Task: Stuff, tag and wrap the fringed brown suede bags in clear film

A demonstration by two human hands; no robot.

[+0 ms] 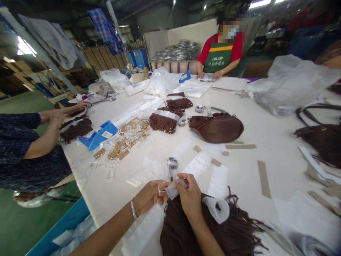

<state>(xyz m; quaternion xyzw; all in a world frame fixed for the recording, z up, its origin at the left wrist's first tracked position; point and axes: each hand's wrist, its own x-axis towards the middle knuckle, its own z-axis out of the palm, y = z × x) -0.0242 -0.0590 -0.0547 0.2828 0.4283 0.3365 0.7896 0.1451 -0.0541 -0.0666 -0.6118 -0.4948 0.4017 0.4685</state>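
My left hand (pixel 149 195), a metal bangle at its wrist, pinches a thin white string loop (pixel 160 189). Close beside it, my right hand (pixel 189 193) is closed on a small piece of translucent plastic wrap (pixel 172 191). Just beyond the fingers, a dark strap end wrapped in clear film (pixel 172 163) rests on the table. Under and beside my right hand lies a dark brown fringed bag (pixel 181 227). A rolled white foam sheet (pixel 220 209) sits on that bag. What the strap joins to is hidden by my hands.
Tags with white strings (pixel 125 140) pile beside a blue tape dispenser (pixel 99 135). Brown fringed bags (pixel 223 128) and cardboard strips (pixel 263 177) lie across the table (pixel 247 163). A co-worker (pixel 221 53) stands opposite; another person's arm (pixel 45 142) is at left. Plastic bags (pixel 290 85) bulge at right.
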